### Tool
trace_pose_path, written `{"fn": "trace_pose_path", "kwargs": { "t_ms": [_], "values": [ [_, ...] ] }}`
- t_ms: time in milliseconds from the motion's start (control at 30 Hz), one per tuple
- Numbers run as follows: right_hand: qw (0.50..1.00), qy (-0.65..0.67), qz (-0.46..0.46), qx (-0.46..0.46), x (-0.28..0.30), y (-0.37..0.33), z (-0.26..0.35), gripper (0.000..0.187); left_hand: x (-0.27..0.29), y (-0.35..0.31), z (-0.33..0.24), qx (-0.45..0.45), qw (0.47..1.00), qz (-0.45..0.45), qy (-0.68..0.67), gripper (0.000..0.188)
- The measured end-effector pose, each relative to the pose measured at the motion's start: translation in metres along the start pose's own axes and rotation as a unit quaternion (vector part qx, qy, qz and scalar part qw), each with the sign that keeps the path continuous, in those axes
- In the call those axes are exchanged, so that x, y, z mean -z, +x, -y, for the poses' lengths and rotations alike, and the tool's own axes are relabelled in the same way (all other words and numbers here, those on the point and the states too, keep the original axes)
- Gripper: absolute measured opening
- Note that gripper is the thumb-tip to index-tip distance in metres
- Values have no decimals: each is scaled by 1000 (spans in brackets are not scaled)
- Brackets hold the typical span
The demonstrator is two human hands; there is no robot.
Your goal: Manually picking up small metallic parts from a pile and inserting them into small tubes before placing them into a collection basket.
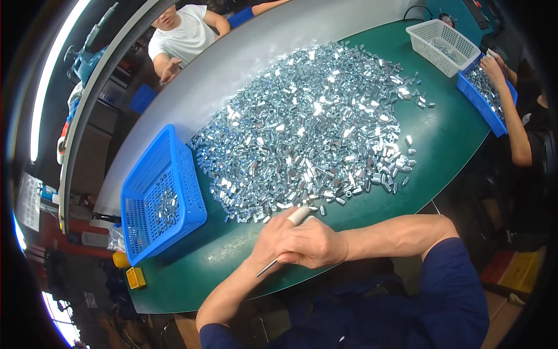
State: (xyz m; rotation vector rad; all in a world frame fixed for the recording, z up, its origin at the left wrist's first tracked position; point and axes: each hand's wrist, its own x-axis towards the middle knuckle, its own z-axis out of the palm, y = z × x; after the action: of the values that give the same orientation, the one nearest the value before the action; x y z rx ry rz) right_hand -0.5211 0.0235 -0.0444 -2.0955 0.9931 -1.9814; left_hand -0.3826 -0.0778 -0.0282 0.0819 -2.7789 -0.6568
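Observation:
My right hand (317,243) is closed around a thin metal rod (267,267), whose end sticks out below the thumb and crosses my left wrist. My left hand (271,239) lies behind and against it, fingers curled toward the pile. A pale wrap or cover sits on one finger, which seems to belong to the left hand. What the left fingertips hold is hidden. Just beyond both hands spreads a large heap of small shiny metal sleeves (308,128), some of them hollow and many lying on their sides.
A blue plastic basket (195,203) with some metal pieces stands at left, near a small yellow bin (136,278). The green table (442,134) curves right toward a white basket (418,46) and a blue bin (479,110), where another person's hands work. Someone in white sits across.

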Motion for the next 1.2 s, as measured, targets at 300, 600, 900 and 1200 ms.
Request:
{"fn": "trace_pose_path", "kwargs": {
  "t_ms": [300,600,900,1200],
  "values": [
    [1000,8,-14,1,5,7,4,14,-10,13,17,-72,992,16,106,44],
    [999,25,2,-22,4,2,4,14,1,9,31,-37,987,-22,158,38],
    [997,24,-10,-73,2,1,4,15,9,-23,26,1,987,-64,146,33],
    [991,26,-24,-126,3,6,0,12,16,-50,27,215,962,-149,-85,32]
  ]
}}
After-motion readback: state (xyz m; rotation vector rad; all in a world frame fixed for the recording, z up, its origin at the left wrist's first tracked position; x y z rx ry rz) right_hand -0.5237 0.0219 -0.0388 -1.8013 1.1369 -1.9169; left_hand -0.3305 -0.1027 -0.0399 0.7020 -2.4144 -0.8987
